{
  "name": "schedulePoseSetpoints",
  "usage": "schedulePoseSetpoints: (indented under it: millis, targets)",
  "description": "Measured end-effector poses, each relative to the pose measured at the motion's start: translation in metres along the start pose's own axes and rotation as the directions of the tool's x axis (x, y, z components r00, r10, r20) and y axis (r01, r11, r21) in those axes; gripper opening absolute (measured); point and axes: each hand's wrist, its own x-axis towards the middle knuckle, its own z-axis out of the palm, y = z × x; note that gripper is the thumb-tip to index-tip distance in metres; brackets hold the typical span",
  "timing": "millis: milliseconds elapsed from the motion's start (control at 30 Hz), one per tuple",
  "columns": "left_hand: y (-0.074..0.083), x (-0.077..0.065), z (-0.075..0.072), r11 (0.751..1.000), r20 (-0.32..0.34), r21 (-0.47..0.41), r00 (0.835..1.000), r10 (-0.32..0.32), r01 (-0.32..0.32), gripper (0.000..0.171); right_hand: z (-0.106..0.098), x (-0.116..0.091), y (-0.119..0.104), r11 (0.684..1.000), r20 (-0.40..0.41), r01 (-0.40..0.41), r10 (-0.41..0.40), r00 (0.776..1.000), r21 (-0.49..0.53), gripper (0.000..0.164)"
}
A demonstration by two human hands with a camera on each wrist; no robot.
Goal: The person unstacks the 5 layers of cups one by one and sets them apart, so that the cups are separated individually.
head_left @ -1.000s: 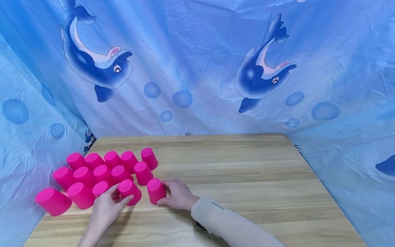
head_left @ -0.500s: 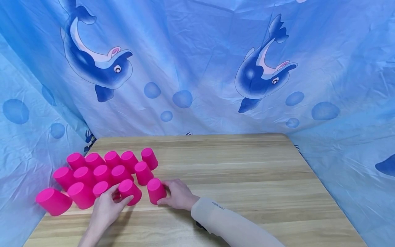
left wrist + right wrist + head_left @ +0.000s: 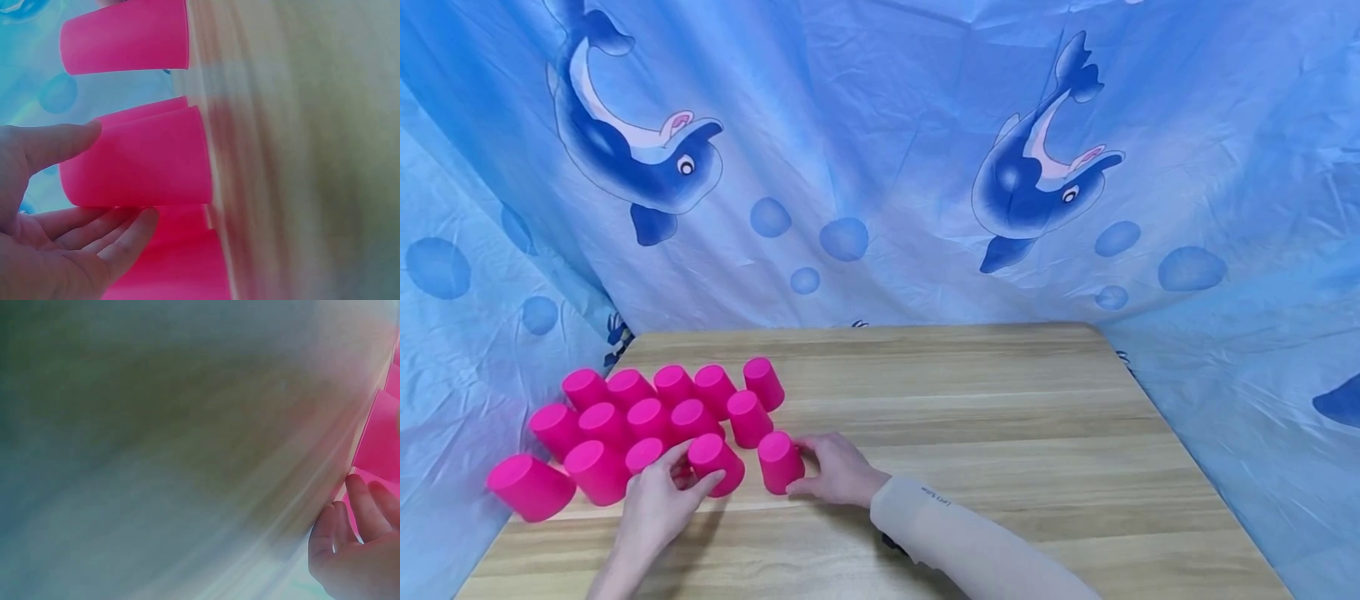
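Several pink cups stand upside down in rows on the left of the wooden table [image 3: 1000,467]. With thumb and fingers on opposite sides, my left hand [image 3: 658,504] holds a pink cup [image 3: 718,468] in the front row; the left wrist view shows its thumb [image 3: 65,147] against this cup's side. Just to the right, my right hand [image 3: 838,472] has its thumb and fingers around the right side of the row's end cup [image 3: 779,463]. A gap separates these two cups. The right wrist view catches only part of the right hand [image 3: 356,544], at its lower right edge.
Behind the held cups, a pink cup [image 3: 749,421] and another pink cup [image 3: 763,385] stand on the right side of the group. At the front left is a larger-looking cup [image 3: 533,490]. A blue dolphin-print curtain [image 3: 887,167] encloses the table's back and sides.
My right hand and sleeve have shifted very slightly to the right, the thumb tip closer to the cup's edge. The left hand and the cups keep their places.
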Motion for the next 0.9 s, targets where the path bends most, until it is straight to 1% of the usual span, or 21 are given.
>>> schedulePoseSetpoints:
  millis: [100, 200, 333, 400, 467, 567, 667, 800, 900]
  targets:
    - [0.005, -0.002, -0.007, 1.000, -0.007, 0.023, 1.000, -0.002, 0.002, 0.074, -0.002, -0.002, 0.002, 1.000, 0.004, -0.009, 0.009, 1.000, 0.005, 0.067]
    - [0.012, -0.004, -0.015, 0.999, -0.043, 0.046, 0.999, 0.029, -0.027, 0.077, -0.007, -0.006, 0.006, 1.000, 0.014, -0.009, 0.009, 1.000, 0.008, 0.067]
    - [0.026, -0.003, -0.023, 0.992, -0.102, 0.073, 0.989, 0.108, -0.101, 0.074, -0.020, -0.013, 0.018, 1.000, 0.033, 0.009, -0.009, 0.999, 0.013, 0.065]
    - [0.037, 0.000, -0.024, 0.987, -0.133, 0.077, 0.979, 0.152, -0.142, 0.072, -0.029, -0.016, 0.026, 1.000, 0.041, 0.004, -0.004, 0.999, 0.002, 0.064]
    - [0.049, 0.004, -0.024, 0.978, -0.158, 0.076, 0.966, 0.202, -0.192, 0.068, -0.039, -0.020, 0.036, 1.000, 0.038, -0.007, 0.008, 0.999, -0.016, 0.065]
    - [0.069, 0.010, -0.019, 0.964, -0.167, 0.056, 0.949, 0.266, -0.261, 0.064, -0.054, -0.027, 0.051, 0.999, 0.030, -0.042, 0.043, 0.999, -0.030, 0.065]
    - [0.086, 0.014, -0.011, 0.948, -0.150, 0.032, 0.936, 0.319, -0.318, 0.061, -0.065, -0.035, 0.069, 0.999, 0.014, -0.049, 0.049, 0.999, -0.023, 0.065]
    - [0.105, 0.018, 0.004, 0.930, -0.107, -0.005, 0.925, 0.366, -0.368, 0.057, -0.077, -0.042, 0.091, 0.998, -0.004, -0.054, 0.054, 0.999, -0.020, 0.064]
    - [0.125, 0.024, 0.020, 0.913, -0.069, -0.037, 0.912, 0.403, -0.406, 0.057, -0.088, -0.047, 0.107, 0.996, -0.024, -0.077, 0.076, 0.997, -0.040, 0.064]
